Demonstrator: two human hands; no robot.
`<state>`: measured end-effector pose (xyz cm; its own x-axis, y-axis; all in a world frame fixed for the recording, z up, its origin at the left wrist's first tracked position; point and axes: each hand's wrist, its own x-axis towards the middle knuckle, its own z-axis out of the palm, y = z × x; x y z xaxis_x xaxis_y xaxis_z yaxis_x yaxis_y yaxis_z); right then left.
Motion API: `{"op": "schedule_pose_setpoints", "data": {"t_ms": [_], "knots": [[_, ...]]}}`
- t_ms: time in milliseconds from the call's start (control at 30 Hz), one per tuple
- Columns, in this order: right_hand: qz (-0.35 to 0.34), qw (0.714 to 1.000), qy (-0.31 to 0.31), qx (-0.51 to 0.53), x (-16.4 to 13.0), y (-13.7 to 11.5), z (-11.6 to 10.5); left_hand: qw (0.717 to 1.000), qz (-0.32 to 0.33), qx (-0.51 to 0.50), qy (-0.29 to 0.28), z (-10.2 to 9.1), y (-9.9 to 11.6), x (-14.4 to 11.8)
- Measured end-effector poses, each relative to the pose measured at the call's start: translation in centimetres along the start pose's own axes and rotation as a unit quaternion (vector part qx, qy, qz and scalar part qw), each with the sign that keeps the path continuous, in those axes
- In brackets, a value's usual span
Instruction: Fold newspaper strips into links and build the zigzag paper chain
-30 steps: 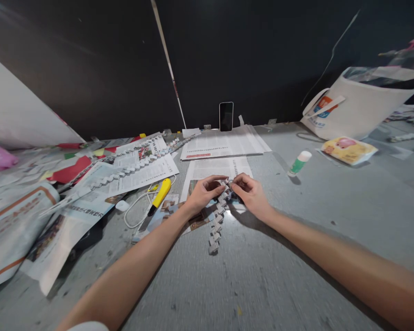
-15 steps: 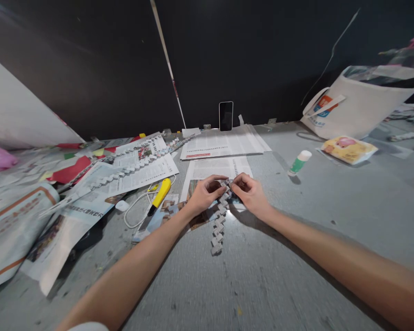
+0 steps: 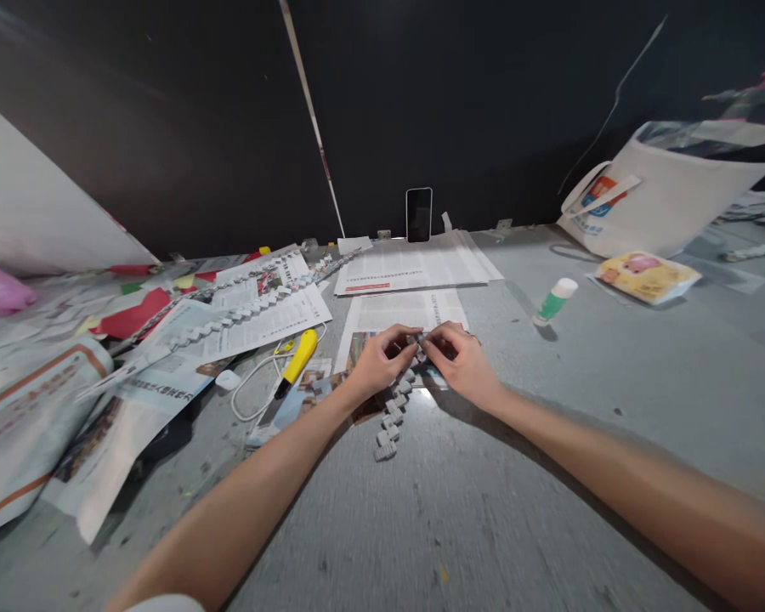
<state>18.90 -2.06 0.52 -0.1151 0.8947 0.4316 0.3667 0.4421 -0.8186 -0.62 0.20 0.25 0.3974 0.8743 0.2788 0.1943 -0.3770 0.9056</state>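
Head view, grey worktop [image 3: 484, 510].

Hands: left hand [image 3: 377, 364] and right hand [image 3: 462, 361] meet at centre, fingertips touching at the top end of a folded paper chain [image 3: 392, 416]. Both hands are curled closed, thumb and fingers pinching the chain's upper links; the exact pinch point is partly hidden by the fingers. The free end of the chain trails from the hands toward 7 o'clock and lies on the worktop.

Under and just beyond the hands, at 12 o'clock: a newspaper sheet [image 3: 395, 310]. Farther at 12 o'clock: a stack of newspaper [image 3: 414, 263], and behind it a phone [image 3: 419, 215] standing upright against the dark wall.

At 9 o'clock from the hands, near: a yellow utility knife [image 3: 297, 361], with a white cable [image 3: 248, 387] looped beside it. At 10 o'clock: a long paper chain [image 3: 242, 314] lying across more printed sheets, with red paper pieces [image 3: 131, 319] farther out. Crumpled newspaper [image 3: 31, 408] at far 9 o'clock.

At 2 o'clock, well apart from the hands: a glue stick [image 3: 553, 301], green body, white cap, lying tilted. Beyond it, a yellow packet [image 3: 647, 276] and a white tote bag [image 3: 663, 200].
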Motion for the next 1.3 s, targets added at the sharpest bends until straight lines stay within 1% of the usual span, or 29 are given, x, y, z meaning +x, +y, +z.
{"op": "schedule_pose_setpoints", "data": {"t_ms": [167,267,400,467,567,700,900,1067,1300], "knots": [[-0.002,1.0,-0.002,-0.022,-0.05,-0.01,0.01,1.0,-0.005,-0.005,-0.011,-0.04,0.03,0.06],[0.004,1.0,0.004,-0.026,0.03,0.22,0.17,0.999,-0.02,-0.036,-0.006,-0.17,0.02,0.22],[0.038,0.999,0.015,-0.01,0.11,0.59,0.42,0.995,-0.047,-0.093,0.008,-0.38,-0.16,0.28],[0.05,0.999,-0.008,0.002,0.09,0.65,0.45,0.991,-0.062,-0.117,0.013,-0.44,-0.36,0.25],[0.041,0.998,-0.045,0.018,-0.02,0.5,0.36,0.987,-0.069,-0.144,0.017,-0.45,-0.6,0.21],[0.024,0.998,-0.043,0.032,-0.16,0.24,0.25,0.988,-0.066,-0.139,0.019,-0.44,-0.42,0.21],[0.008,0.999,-0.029,0.017,-0.35,0.4,0.32,0.992,-0.052,-0.112,0.006,-0.48,0.12,0.2],[0.01,0.999,-0.03,0.019,-0.51,0.34,0.26,0.996,-0.038,-0.084,-0.003,-0.4,0.24,0.1],[0.011,0.998,-0.031,0.044,-0.39,0.27,0.31,0.992,-0.058,-0.109,-0.002,-0.17,0.16,0.11]]}}
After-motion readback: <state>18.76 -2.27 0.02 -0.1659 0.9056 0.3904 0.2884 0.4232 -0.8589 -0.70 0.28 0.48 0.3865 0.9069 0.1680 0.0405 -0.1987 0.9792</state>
